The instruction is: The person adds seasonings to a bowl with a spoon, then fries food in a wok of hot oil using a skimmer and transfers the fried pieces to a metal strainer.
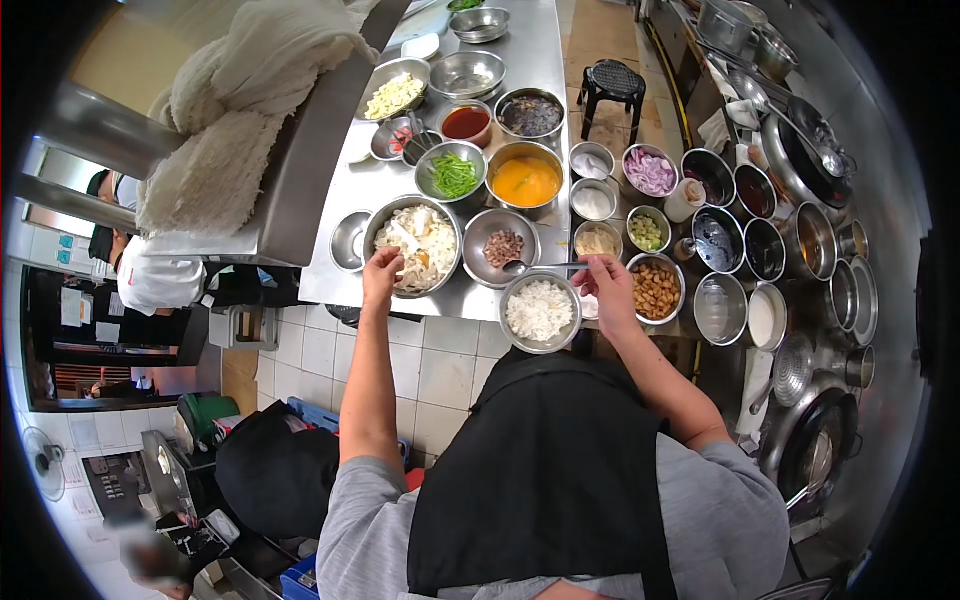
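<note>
My left hand is at the left rim of a steel bowl holding pale sliced food with white and yellowish bits. Its fingers are closed over the food; what they pinch, if anything, is hidden. My right hand grips the handle of a spoon, whose dark bowl end reaches left. Below that spoon sits a steel bowl of white rice, close to my apron. Behind the rice, another bowl contains small brownish-pink diced pieces.
Further back stand bowls of beaten egg, green vegetables and red sauce. At right, many containers crowd the counter, including chopped purple onion and browned cubes. A wok is far right; a black stool stands beyond.
</note>
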`<state>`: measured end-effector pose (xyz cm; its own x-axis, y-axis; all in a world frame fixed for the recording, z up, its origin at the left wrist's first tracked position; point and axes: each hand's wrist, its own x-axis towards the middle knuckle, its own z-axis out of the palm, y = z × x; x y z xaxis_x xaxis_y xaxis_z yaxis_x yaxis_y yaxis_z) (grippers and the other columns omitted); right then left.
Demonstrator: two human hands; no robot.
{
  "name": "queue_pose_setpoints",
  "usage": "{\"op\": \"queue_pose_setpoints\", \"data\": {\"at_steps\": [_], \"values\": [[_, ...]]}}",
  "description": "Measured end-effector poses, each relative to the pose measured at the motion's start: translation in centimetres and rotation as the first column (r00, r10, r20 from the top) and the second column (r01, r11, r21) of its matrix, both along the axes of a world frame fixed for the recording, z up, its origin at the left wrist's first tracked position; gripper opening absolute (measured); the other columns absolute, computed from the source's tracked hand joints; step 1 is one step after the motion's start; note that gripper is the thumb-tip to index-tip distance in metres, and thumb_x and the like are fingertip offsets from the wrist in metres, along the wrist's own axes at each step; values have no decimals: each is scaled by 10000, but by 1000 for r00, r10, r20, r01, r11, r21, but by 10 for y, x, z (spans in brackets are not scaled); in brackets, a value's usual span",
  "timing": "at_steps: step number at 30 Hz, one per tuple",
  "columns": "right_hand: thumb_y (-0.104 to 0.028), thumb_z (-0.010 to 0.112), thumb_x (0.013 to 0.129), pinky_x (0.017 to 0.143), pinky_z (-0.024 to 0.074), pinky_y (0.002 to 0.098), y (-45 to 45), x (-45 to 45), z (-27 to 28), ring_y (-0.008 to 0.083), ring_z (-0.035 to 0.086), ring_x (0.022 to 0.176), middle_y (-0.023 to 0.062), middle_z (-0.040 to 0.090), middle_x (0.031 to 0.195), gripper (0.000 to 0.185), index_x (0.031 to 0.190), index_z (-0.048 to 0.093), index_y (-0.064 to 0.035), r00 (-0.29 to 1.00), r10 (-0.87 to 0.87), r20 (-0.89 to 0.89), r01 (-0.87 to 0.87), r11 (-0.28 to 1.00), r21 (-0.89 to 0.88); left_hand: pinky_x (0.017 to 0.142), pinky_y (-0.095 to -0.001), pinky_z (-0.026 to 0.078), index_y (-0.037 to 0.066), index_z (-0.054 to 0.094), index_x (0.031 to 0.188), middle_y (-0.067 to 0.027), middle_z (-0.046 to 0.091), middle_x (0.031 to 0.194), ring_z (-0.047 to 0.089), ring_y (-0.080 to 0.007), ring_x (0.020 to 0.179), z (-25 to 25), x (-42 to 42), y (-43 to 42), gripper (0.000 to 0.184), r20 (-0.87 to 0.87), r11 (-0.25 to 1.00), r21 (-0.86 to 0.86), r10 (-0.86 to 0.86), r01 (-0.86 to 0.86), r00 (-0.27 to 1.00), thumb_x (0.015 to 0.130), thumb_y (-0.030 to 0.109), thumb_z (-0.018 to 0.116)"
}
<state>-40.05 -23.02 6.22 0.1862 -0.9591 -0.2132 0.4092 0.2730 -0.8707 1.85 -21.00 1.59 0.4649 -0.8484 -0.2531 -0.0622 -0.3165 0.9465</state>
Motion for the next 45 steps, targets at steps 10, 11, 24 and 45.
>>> {"op": "queue_pose_setpoints", "data": {"at_steps": [10,11,24,45], "values": [[-191,487,951,590,426,214,-3,-8,-1,100,561,675,52,610,763,220,980,597,-3,1000,-14,4,14,1000,0,640,-240,434,-16,643,960,-48,636,829,551,-101,722,-5,5,0,244,-24,1000,15,16,-16,1000,844,196,610],[-192,489,950,589,426,214,-3,-8,-1,100,562,675,52,609,763,219,980,597,-3,1000,-14,5,14,1000,-2,601,-228,429,-19,646,932,-47,631,772,545,-87,668,-11,9,-1,219,17,999,25,25,-25,1000,824,172,642],[-191,495,946,586,432,216,-6,-6,-1,107,568,678,54,608,758,218,986,597,-2,1000,-12,11,12,1000,9,576,-208,446,-35,604,1100,-79,645,758,558,-99,628,-12,2,1,318,136,999,-46,22,-16,990,859,173,596],[-202,471,946,547,424,205,-92,-68,-15,81,558,672,27,612,793,204,999,567,-31,875,-411,-258,349,902,-253,443,-231,415,-25,624,860,-48,601,675,501,-87,490,-13,-12,13,204,490,968,-153,250,-200,835,824,170,669]]}}
